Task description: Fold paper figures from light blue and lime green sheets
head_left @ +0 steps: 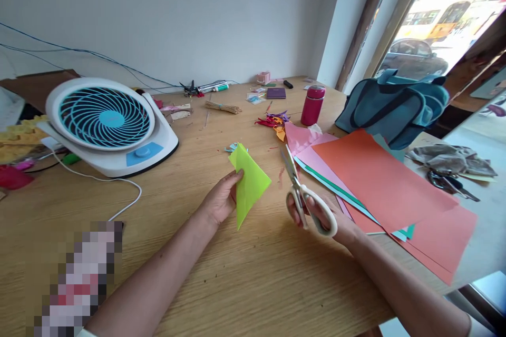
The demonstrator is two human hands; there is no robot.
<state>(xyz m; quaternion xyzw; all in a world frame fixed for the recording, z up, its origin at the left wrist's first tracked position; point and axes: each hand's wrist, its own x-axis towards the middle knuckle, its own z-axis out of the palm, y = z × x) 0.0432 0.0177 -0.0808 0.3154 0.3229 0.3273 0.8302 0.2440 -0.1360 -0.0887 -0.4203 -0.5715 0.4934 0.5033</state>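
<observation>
My left hand pinches a folded piece of lime-green paper by its left edge, above the middle of the table. The thumb lies over the paper, and the other fingers are behind it. To the right, my right hand has its fingers in the handle loops of white-handled scissors. The blades point up and away from me, slightly apart, and do not touch the paper. Beyond the green paper lie small light-blue paper pieces, partly hidden by it.
Coloured paper sheets are stacked at right, below a teal bag. A magenta flask stands behind them, near colourful scraps. A white fan with a cord fills the left. A bundle of sticks lies farther back.
</observation>
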